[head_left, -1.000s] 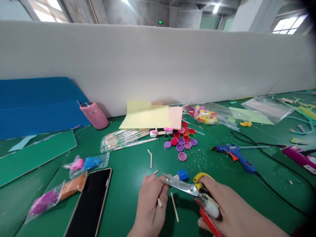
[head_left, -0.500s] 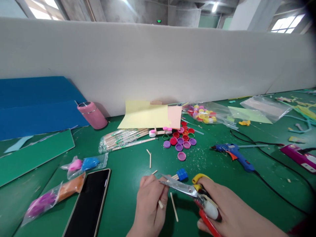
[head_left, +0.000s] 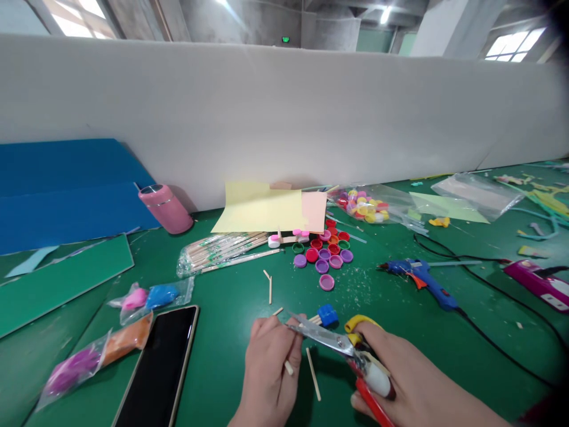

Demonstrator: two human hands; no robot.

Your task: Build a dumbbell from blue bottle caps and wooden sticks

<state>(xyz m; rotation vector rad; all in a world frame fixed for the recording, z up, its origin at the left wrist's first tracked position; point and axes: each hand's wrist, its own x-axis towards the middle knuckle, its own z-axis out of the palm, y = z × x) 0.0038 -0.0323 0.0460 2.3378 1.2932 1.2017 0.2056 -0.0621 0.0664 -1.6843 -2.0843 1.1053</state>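
Observation:
My left hand (head_left: 272, 362) is closed round a thin wooden stick (head_left: 288, 367), whose lower end pokes out below the fingers. My right hand (head_left: 400, 367) grips scissors (head_left: 326, 338) with one yellow and one red handle. Their blades point left and reach the fingertips of my left hand. Just beyond the blades lies a blue block (head_left: 328, 315) with pale sticks joined to it. Another loose stick (head_left: 313, 375) rests on the table between my hands. Short stick pieces (head_left: 270, 289) lie further forward.
A phone (head_left: 157, 367) and bagged clay (head_left: 75, 367) lie left. Bottle caps (head_left: 326, 282), a bag of sticks (head_left: 222, 252) and paper (head_left: 262, 207) are ahead. A blue glue gun (head_left: 422, 279) and its cord lie right, a pink bottle (head_left: 166, 207) back left.

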